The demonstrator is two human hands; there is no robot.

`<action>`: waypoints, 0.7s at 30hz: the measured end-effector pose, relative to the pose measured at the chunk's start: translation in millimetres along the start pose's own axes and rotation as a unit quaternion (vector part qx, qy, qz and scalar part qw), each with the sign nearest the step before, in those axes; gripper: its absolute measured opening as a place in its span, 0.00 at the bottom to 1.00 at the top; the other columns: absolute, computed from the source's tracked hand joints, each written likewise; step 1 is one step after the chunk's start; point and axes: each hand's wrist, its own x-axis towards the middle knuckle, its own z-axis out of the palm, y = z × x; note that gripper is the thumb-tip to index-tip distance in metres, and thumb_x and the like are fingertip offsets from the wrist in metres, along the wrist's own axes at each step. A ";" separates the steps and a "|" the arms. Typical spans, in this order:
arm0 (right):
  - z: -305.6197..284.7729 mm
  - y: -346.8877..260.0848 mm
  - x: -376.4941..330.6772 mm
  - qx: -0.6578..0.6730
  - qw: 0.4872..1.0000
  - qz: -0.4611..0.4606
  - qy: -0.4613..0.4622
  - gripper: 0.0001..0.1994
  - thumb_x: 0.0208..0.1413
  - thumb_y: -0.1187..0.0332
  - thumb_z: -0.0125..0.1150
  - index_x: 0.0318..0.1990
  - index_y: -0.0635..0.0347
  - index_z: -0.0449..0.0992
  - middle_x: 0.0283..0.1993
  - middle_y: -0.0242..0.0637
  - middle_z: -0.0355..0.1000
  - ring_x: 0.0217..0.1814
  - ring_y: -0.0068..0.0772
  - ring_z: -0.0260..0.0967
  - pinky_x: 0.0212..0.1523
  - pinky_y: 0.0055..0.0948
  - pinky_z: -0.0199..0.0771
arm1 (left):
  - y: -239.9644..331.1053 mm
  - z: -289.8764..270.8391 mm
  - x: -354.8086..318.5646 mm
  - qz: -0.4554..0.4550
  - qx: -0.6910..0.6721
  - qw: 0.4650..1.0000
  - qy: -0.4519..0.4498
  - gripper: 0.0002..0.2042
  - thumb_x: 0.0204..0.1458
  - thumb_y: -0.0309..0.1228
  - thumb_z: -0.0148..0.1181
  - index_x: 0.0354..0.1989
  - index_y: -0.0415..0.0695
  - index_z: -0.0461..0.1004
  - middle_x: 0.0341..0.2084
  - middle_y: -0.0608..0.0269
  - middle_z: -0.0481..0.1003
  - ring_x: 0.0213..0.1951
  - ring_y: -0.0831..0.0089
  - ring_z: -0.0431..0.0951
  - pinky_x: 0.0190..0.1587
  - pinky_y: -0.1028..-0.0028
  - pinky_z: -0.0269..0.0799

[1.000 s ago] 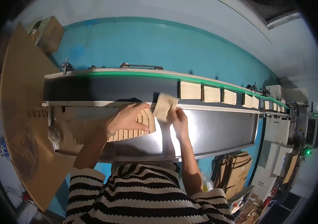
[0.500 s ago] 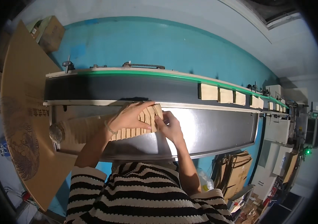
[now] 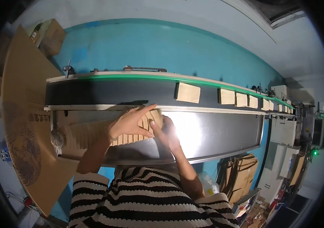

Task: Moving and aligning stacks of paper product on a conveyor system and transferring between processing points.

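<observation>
A long row of tan folded paper packets [image 3: 129, 140] stands packed together on the metal tray before me. My left hand [image 3: 133, 123] spans the row's right end, fingers over the far side and thumb along the near side, holding it. My right hand [image 3: 166, 133] is at the end packet [image 3: 155, 116], its thumb pressed on the packet's face; the other fingers are partly hidden and washed out by glare. Beyond the tray, a single tan packet [image 3: 188, 93] lies on the dark conveyor belt [image 3: 131, 91], with several more farther right.
A green strip [image 3: 131, 77] runs along the belt's far side. The metal tray [image 3: 226, 131] has a raised rim. A large cardboard sheet [image 3: 25, 114] stands at the left, and flattened cartons [image 3: 241, 174] lean at the lower right. A clear round object [image 3: 57, 139] sits at the row's left end.
A further packet now lies on the belt, left of the others, which have shifted right. My right hand has turned and lies more across the end packet; my left hand has hardly moved.
</observation>
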 end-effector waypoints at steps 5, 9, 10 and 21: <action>-13.9 44.4 -1.6 -0.035 0.997 0.050 -0.051 0.20 0.62 0.59 0.59 0.50 0.70 0.73 0.35 0.35 0.75 0.36 0.24 0.70 0.38 0.25 0.71 | -3.3 -8.4 -9.1 -0.041 -0.002 0.997 -0.070 0.36 0.38 0.42 0.76 0.56 0.42 0.67 0.50 0.49 0.73 0.52 0.51 0.73 0.55 0.62 0.68; -10.3 14.5 33.4 0.323 0.934 0.137 0.072 0.20 0.64 0.53 0.58 0.45 0.66 0.73 0.40 0.38 0.76 0.39 0.27 0.73 0.42 0.28 0.75 | -10.0 -6.4 -15.2 -0.043 -0.006 0.998 -0.051 0.35 0.38 0.42 0.77 0.54 0.42 0.68 0.48 0.50 0.73 0.50 0.52 0.74 0.53 0.62 0.70; -5.8 7.5 36.1 0.305 0.938 0.153 0.060 0.24 0.62 0.47 0.58 0.46 0.65 0.72 0.40 0.39 0.75 0.39 0.29 0.74 0.42 0.29 0.75 | -10.5 -6.5 -15.3 -0.039 0.000 0.998 -0.047 0.35 0.38 0.42 0.77 0.55 0.43 0.68 0.48 0.50 0.73 0.50 0.51 0.74 0.52 0.62 0.70; 2.6 36.3 -2.5 0.110 0.991 0.069 -0.009 0.19 0.64 0.56 0.58 0.45 0.67 0.73 0.33 0.32 0.72 0.34 0.21 0.68 0.34 0.22 0.68 | -8.9 -19.7 -26.0 -0.049 -0.026 0.995 -0.083 0.38 0.37 0.43 0.77 0.57 0.43 0.67 0.47 0.48 0.74 0.49 0.49 0.74 0.53 0.61 0.70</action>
